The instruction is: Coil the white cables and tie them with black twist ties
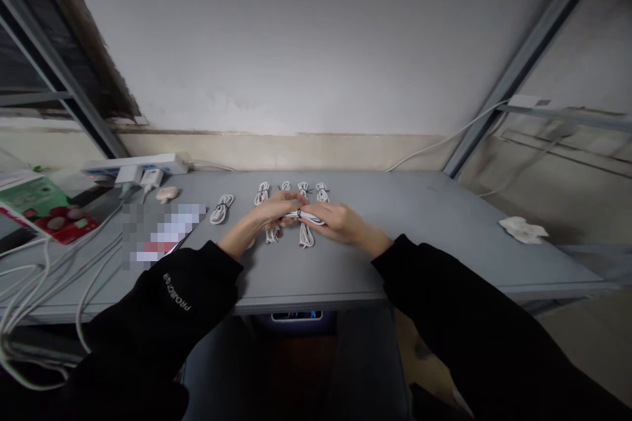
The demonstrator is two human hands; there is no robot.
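Note:
Between my hands, above the grey table (419, 256), is a white cable bundle (311, 216) with a black tie around its middle. My left hand (273, 212) closes on its left end. At the right end, the fingers of my right hand (340, 220) are wrapped round it. Several more coiled white cables with black ties lie on the table behind and below my hands, partly hidden by them. Among these are a cable at the back (322, 192) and a cable in front (306, 235). Another coiled cable (222, 209) lies apart, left of my left hand.
A power strip (168, 163) with plugged-in chargers (151, 177) stands at the back left. Near it are a pinkish plug (167, 194), a green and red box (47, 204) and loose white cords (47, 276). A crumpled tissue (523, 229) lies at the right. Metal posts flank the table.

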